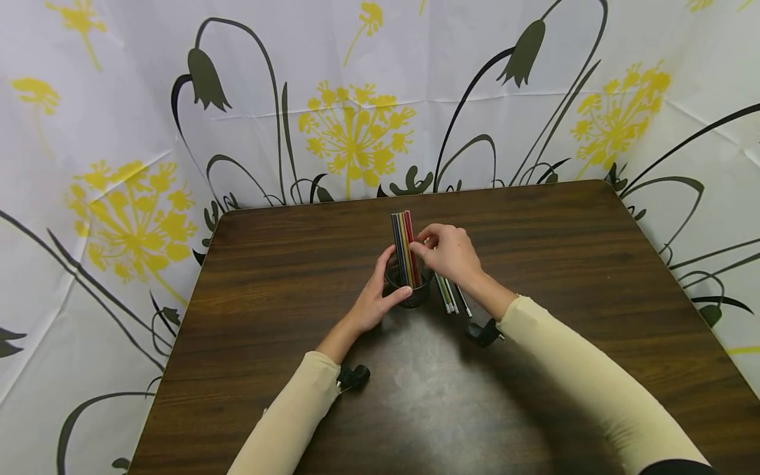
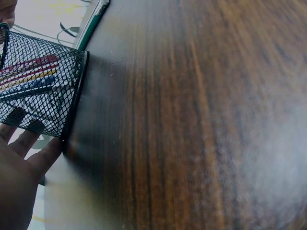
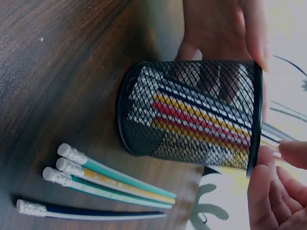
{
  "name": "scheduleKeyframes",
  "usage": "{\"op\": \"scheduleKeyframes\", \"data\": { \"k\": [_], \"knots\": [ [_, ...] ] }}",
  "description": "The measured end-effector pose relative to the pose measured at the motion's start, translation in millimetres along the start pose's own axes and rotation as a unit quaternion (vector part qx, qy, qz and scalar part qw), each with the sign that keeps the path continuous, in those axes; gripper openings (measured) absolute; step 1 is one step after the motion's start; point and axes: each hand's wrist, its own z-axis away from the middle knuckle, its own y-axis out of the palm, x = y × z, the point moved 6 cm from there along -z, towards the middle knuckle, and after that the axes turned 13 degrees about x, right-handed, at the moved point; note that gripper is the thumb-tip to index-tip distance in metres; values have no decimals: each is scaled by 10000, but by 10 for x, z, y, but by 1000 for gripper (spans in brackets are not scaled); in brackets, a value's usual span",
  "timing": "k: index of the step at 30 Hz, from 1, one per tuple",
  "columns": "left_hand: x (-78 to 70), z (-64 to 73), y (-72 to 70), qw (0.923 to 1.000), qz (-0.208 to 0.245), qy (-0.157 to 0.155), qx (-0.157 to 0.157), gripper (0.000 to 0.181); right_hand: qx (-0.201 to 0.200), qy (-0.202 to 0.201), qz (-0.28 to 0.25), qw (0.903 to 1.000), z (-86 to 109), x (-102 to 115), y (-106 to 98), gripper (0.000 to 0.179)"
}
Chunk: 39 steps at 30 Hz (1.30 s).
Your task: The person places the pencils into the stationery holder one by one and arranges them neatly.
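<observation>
A black mesh pencil cup point(image 1: 417, 297) stands on the table with a bundle of striped pencils point(image 1: 406, 247) in dark blue, yellow and red leaning in it. My left hand point(image 1: 373, 300) grips the cup from the left, thumb across its near side and fingers behind. At the rim, my right hand point(image 1: 451, 254) pinches a pencil between thumb and fingertips; the right wrist view shows these fingertips point(image 3: 266, 158) close by the cup's mouth. Through the mesh point(image 2: 36, 81), the lower ends of the pencils show in the left wrist view.
Several loose white-ended pencils point(image 3: 120, 182), green, yellow and dark blue striped, lie on the table right of the cup, under my right wrist. The dark wooden table point(image 1: 285, 297) meets a flower-printed curtain point(image 1: 356, 66) at its back edge.
</observation>
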Motion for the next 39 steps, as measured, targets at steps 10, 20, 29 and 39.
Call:
{"op": "scheduleKeyframes", "data": {
  "k": [10, 20, 29, 39],
  "knots": [
    [-7, -3, 3, 9997, -188, -90, -86, 80, -187, 522, -368, 9978, -30, -446, -186, 23],
    [1, 11, 3, 9999, -139, -39, -95, 81, 718, 1406, 709, 9849, 0, -1017, 22, 23],
    [11, 6, 5, 9999, -67, 14, -85, 81, 761, 1558, 1097, 9787, -6, -1098, 107, 28],
    [1, 8, 0, 9999, -119, -9, -65, 80, 1056, 1729, 1793, 9627, 42, -998, 80, 28]
  ]
}}
